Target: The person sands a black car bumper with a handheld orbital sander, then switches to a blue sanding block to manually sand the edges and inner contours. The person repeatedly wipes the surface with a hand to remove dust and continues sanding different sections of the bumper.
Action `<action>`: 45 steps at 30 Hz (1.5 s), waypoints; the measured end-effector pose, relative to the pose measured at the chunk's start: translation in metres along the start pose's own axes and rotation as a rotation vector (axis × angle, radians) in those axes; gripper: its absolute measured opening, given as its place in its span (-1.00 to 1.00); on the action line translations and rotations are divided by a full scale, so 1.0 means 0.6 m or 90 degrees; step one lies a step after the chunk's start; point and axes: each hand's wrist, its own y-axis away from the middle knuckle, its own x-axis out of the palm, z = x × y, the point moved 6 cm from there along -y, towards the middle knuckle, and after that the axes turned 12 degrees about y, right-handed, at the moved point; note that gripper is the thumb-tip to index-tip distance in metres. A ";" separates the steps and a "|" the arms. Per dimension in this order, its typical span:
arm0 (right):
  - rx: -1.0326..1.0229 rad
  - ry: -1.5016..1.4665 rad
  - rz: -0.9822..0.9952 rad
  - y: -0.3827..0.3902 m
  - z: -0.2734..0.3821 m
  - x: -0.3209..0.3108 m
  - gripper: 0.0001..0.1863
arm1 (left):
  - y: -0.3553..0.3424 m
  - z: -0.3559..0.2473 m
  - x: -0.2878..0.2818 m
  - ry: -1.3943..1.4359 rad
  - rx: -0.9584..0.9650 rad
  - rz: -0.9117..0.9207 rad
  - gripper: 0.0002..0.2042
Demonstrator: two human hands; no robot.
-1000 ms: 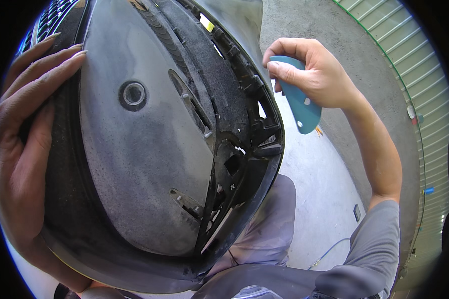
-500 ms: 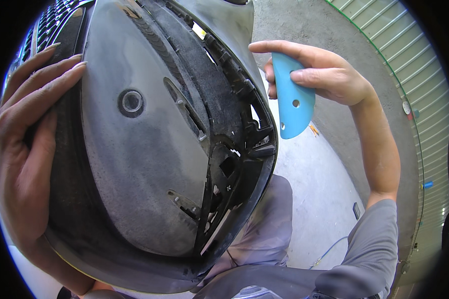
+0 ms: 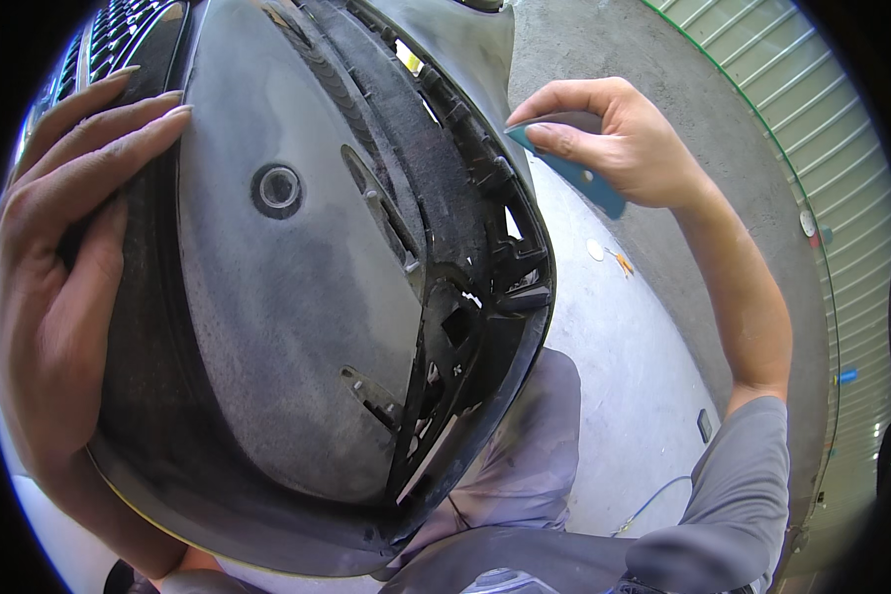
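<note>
A grey sanded car bumper point(image 3: 287, 317) with black edges and a round recess fills the left and middle, propped over my legs. My left hand point(image 3: 64, 287) grips its left side, fingers bent over the dark edge with the thumb below them. Off the bumper's right rim, my right hand point(image 3: 624, 144) pinches a blue sanding disc point(image 3: 596, 186), folded over and pierced with small holes. The disc's blue face is turned partly away, and its dark edge shows under the fingers. Its near tip lies close to the bumper's rim; whether they touch I cannot tell.
Black mesh grille point(image 3: 109, 40) is at the top left. Jagged clips and openings line the bumper's right frame point(image 3: 505, 247). On the pale floor point(image 3: 624, 346) lie a white round piece point(image 3: 595, 249), an orange clip point(image 3: 624, 262) and a thin cable point(image 3: 653, 503). A ribbed wall point(image 3: 812, 109) curves along the right.
My right hand has turned the sanding disc from upright and broad-faced to tilted and edge-on. The bumper and my left hand have shifted slightly right in view.
</note>
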 end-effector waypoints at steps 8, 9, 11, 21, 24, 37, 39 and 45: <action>-0.036 0.156 -0.222 0.009 0.007 0.028 -0.74 | 0.009 0.013 0.004 -0.060 -0.006 0.003 -0.57; 0.031 0.168 -0.213 0.006 -0.002 0.031 -0.73 | 0.011 0.015 0.005 -0.053 -0.006 0.002 -0.57; 0.088 0.203 -0.224 -0.003 -0.002 0.032 -0.70 | 0.014 0.017 0.005 -0.047 -0.010 0.003 -0.57; 0.093 0.206 -0.236 -0.019 0.006 0.028 -0.68 | 0.012 0.004 -0.003 -0.067 -0.031 0.013 -0.59; -0.032 0.215 -0.278 -0.023 0.019 0.022 -0.67 | 0.008 -0.004 -0.007 -0.035 -0.062 0.002 -0.60; 0.021 0.035 -0.214 0.002 -0.020 0.027 -0.71 | 0.004 -0.013 -0.015 -0.007 -0.038 0.018 -0.60; 0.094 0.074 -0.237 0.006 -0.026 0.029 -0.69 | 0.004 -0.012 -0.012 -0.023 -0.038 0.031 -0.60; -0.029 0.091 -0.316 -0.014 -0.008 0.020 -0.65 | 0.014 -0.007 -0.012 -0.030 -0.069 0.043 -0.56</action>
